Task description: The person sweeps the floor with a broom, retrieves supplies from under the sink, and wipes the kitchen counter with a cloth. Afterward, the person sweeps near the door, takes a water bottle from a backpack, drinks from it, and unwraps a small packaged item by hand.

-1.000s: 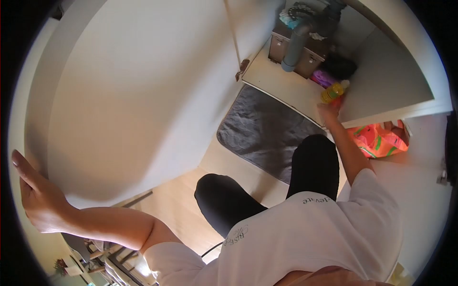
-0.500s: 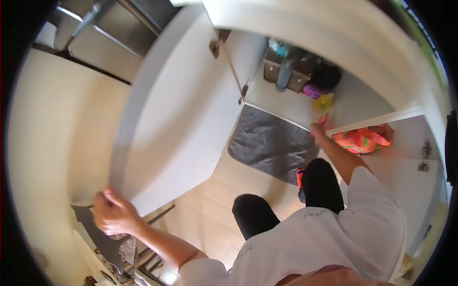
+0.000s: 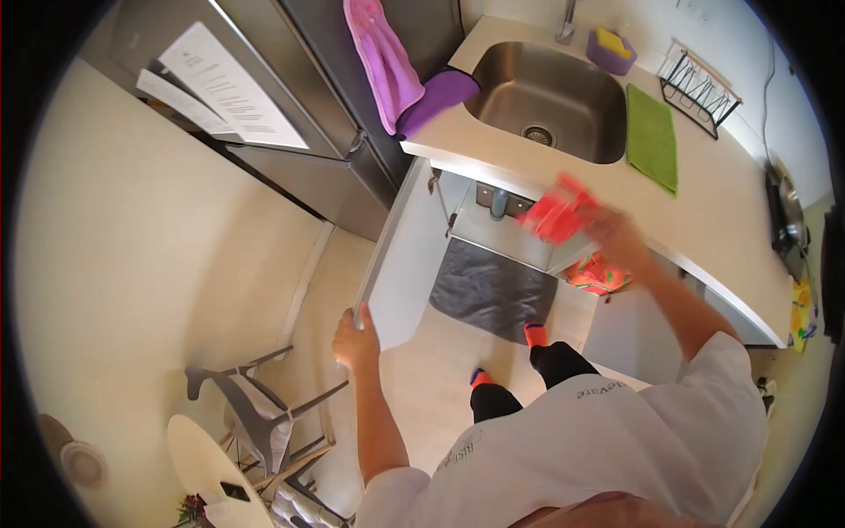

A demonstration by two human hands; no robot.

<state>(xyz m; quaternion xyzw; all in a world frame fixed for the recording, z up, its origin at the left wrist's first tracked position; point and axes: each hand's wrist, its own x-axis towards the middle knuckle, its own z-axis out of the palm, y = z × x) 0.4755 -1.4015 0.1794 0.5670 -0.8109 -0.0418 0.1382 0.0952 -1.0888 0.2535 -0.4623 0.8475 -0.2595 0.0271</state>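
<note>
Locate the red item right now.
Head view, right of centre: the red item, motion-blurred, is held in the right hand, below the sink and below-left of the green cloth in the picture.

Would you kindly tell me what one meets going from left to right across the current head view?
Printed papers, left hand, gray floor mat, blurred red item, right hand, wire rack.

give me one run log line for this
left hand: gripping open cabinet door | right hand: holding blurred red item | gray mat: on floor
</note>
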